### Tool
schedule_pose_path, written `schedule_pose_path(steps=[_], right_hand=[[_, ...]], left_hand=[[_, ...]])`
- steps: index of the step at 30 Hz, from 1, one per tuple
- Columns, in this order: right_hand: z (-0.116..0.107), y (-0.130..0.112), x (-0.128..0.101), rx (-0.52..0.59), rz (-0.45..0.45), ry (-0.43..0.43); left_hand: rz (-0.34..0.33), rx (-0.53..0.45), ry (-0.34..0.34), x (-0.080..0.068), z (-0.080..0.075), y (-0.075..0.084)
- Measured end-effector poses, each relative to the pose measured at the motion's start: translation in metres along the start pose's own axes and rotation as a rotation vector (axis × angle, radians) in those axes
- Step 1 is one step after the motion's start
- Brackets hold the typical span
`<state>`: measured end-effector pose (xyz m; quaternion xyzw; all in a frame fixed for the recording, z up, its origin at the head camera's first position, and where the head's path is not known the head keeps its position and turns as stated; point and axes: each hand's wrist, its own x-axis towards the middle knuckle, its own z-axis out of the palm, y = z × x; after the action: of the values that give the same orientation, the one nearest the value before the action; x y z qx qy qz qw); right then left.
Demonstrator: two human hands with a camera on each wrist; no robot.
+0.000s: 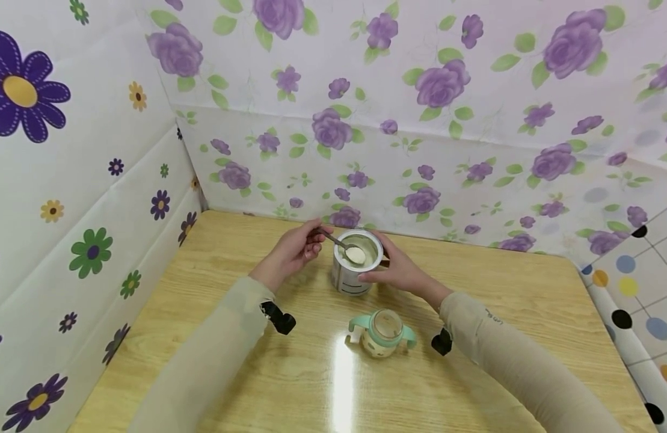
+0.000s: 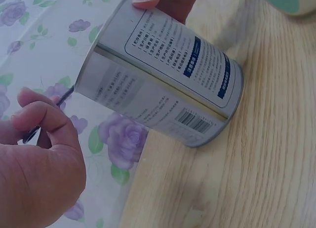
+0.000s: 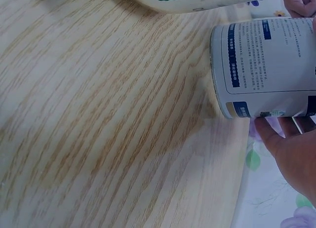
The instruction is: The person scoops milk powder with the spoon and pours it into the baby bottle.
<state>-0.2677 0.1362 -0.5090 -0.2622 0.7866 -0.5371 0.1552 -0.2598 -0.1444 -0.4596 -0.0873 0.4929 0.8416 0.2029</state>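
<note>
Here my left hand [image 1: 290, 251] pinches the spoon [image 1: 348, 249], its powder above the open tin [image 1: 357, 264]; my right hand [image 1: 398, 270] grips the tin's side, steadying it on the surface [image 1: 501, 288].

A round silver metal tin [image 1: 356, 270] with printed labels stands upright and open, just behind the mint-handled baby cup [image 1: 382, 332]. A slim metal spoon [image 1: 348, 249] heaped with white powder tilts over its mouth.
</note>
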Motion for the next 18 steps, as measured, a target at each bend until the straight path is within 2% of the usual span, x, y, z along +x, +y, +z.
schedule_pose_path(steps=[10,18], right_hand=[[0.0004,-0.0008,0.0003,0.01,-0.005,-0.007],[0.0003,-0.0001,0.0001,0.014,-0.006,-0.001]], left_hand=[[0.019,-0.015,0.055,0.0019,0.0055,-0.0049],[-0.015,-0.016,0.073,0.002,0.0065,-0.007]])
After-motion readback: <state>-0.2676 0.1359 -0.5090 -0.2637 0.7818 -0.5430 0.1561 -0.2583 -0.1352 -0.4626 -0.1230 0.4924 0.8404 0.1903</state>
